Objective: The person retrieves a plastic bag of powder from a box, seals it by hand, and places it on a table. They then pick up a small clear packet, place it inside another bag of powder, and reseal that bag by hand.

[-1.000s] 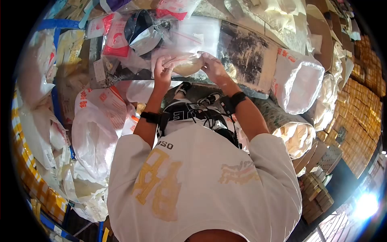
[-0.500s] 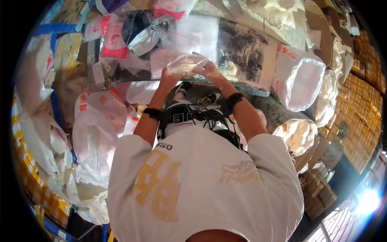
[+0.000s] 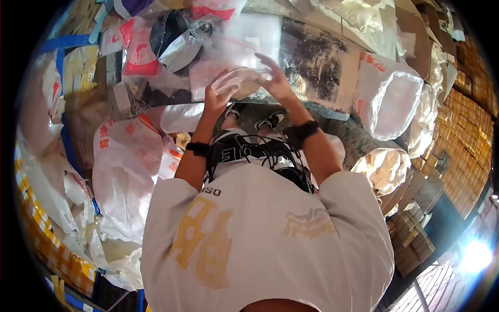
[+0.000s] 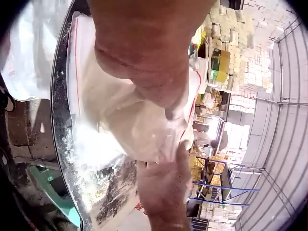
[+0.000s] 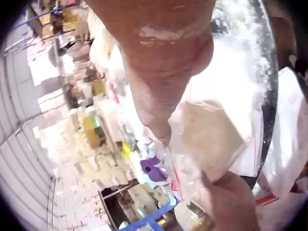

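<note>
A clear zip bag with a red seal line and pale tan contents hangs between the hands; it is the bag (image 3: 244, 89) in the head view, the bag (image 4: 137, 122) in the left wrist view and the bag (image 5: 209, 134) in the right wrist view. My left hand (image 3: 222, 98) grips its left side with curled fingers. At the bag's upper right edge, my right hand (image 3: 278, 83) holds it by the thumb side, one finger extended upward. Beneath lies a stack of clear bags (image 3: 249, 39) on a dusty dark table (image 3: 317, 62).
Red-and-white packets (image 3: 141, 54) and a black-lined silvery pouch (image 3: 176, 44) lie on the table's left. Large white sacks (image 3: 127, 171) stand at the near left, an open white sack (image 3: 390, 99) at the right. Stacked boxes (image 3: 462, 151) rise at far right.
The bag has tipped and shifted between the hands. The right hand's fingers have spread and one has lifted; the left hand stays at the left side.
</note>
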Action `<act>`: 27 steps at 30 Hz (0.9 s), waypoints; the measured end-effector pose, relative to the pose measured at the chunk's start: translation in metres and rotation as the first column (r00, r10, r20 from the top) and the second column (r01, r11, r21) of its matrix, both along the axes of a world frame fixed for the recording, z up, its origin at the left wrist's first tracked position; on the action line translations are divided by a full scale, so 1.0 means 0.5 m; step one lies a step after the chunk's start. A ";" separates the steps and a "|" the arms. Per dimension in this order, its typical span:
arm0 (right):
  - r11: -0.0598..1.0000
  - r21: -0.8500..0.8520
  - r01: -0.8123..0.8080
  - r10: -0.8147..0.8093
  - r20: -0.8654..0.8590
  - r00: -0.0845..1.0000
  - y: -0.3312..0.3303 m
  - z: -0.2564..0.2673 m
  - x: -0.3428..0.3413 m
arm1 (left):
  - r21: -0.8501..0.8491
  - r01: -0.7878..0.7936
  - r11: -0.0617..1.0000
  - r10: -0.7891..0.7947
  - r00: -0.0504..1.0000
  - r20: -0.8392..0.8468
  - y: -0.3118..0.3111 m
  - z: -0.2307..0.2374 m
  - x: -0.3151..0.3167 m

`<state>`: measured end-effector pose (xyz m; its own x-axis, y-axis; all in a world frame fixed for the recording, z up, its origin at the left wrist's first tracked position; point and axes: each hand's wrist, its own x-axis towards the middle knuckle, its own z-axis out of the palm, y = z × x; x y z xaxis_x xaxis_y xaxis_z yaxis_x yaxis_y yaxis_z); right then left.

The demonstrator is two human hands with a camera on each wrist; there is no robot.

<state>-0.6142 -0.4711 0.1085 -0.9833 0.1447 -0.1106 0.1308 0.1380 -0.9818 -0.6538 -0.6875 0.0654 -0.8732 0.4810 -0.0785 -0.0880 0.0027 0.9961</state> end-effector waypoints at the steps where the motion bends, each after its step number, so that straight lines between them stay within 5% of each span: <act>1: 0.968 0.249 0.018 0.018 -0.139 0.990 0.013 0.039 0.005 | 0.039 -0.006 0.999 0.003 0.998 0.061 -0.001 -0.003 0.002; 2: 0.923 0.381 -0.044 0.127 -0.195 0.972 0.012 0.095 -0.006 | 0.160 -0.029 0.987 -0.006 0.976 0.216 0.001 0.035 0.004; 6: 0.672 0.685 -0.281 0.490 -0.127 0.863 -0.023 0.129 -0.005 | -0.258 -0.041 0.965 -0.027 0.967 -0.255 -0.021 0.079 -0.006; 7: 0.586 0.760 -0.282 0.535 -0.101 0.839 -0.039 0.129 -0.002 | -0.296 0.004 0.955 -0.068 0.976 -0.205 -0.033 0.092 -0.004; 10: 0.413 0.794 -0.447 0.631 0.105 0.769 -0.060 0.068 0.002 | -0.349 -0.041 0.936 -0.104 0.916 -0.388 -0.086 -0.046 0.004; 11: 0.484 0.717 -0.502 0.590 0.157 0.792 -0.063 0.015 0.008 | -0.378 -0.121 0.918 -0.079 0.878 -0.472 -0.084 0.001 0.006; 12: 0.564 0.586 -0.581 0.487 0.332 0.808 -0.072 0.103 -0.005 | -0.350 -0.051 0.936 -0.163 0.816 -0.555 -0.081 0.054 -0.014; 13: 0.425 0.693 -0.583 0.609 0.258 0.750 -0.069 0.108 -0.006 | -0.343 0.025 0.939 -0.247 0.743 -0.622 -0.078 0.090 -0.032; 14: 0.414 0.747 -0.520 0.611 0.195 0.767 -0.069 0.076 0.003 | -0.356 0.013 0.934 -0.252 0.729 -0.636 -0.072 0.089 -0.046; 17: 0.367 0.771 -0.520 0.521 0.293 0.802 -0.087 0.093 0.010 | -0.391 -0.008 0.920 -0.260 0.735 -0.627 -0.100 0.087 -0.033; 21: 0.223 0.689 -0.690 0.464 0.547 0.697 -0.105 0.105 -0.020 | -0.306 -0.023 0.952 -0.181 0.763 -0.620 -0.080 0.104 -0.021; 25: 0.345 0.644 -0.683 0.487 0.499 0.717 -0.091 0.130 -0.037 | -0.162 -0.045 0.986 -0.030 0.901 -0.432 -0.045 0.058 0.001; 27: 0.369 0.519 -0.771 0.469 0.612 0.637 -0.079 0.118 -0.054 | -0.186 -0.148 0.971 0.104 0.969 -0.226 -0.031 0.040 0.013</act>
<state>-0.6413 -0.5108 0.1677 -0.7398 -0.3190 -0.5924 -0.0406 0.9000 -0.4340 -0.6471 -0.7028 0.0856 -0.9325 0.3596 0.0322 0.1133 0.2066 0.9718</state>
